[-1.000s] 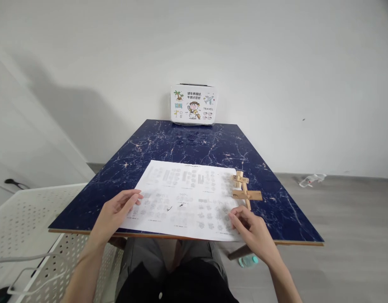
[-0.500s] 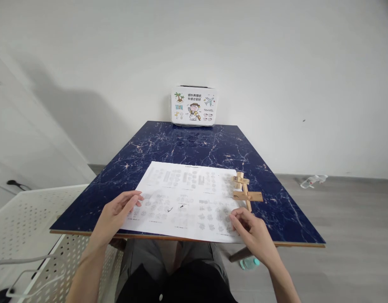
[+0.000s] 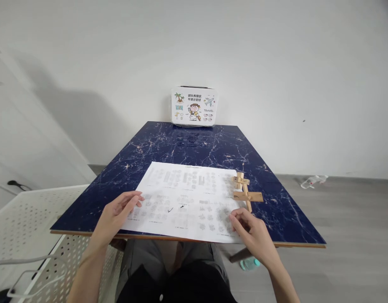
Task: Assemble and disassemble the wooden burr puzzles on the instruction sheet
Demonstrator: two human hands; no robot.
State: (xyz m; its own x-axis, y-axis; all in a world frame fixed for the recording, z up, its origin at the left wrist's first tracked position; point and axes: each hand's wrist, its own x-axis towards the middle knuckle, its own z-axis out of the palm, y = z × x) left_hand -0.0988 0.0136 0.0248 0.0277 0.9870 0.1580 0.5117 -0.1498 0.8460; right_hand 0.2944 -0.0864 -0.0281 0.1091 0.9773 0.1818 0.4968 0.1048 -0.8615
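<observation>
A large white sheet of paper [image 3: 178, 189] with faint printed diagrams lies near the front of the table. My left hand [image 3: 120, 209] rests at its left edge, fingers loosely bent and apart, holding nothing. At the lower right corner of the sheet is my right hand [image 3: 249, 227], its fingers curled with a gap to the thumb and nothing visible between them. Just beyond that hand, several marked wooden pieces [image 3: 244, 191] lie crossed over one another along the sheet's right edge. Two small dark marks show near the paper's middle.
The blue marble-patterned table [image 3: 194, 145] meets the wall at the back, where a white printed case [image 3: 194, 106] stands upright. A white perforated rack [image 3: 26, 214] with cables is on the left. Bottles lie on the floor: a clear one [image 3: 313, 182] and a teal-capped one [image 3: 249, 264].
</observation>
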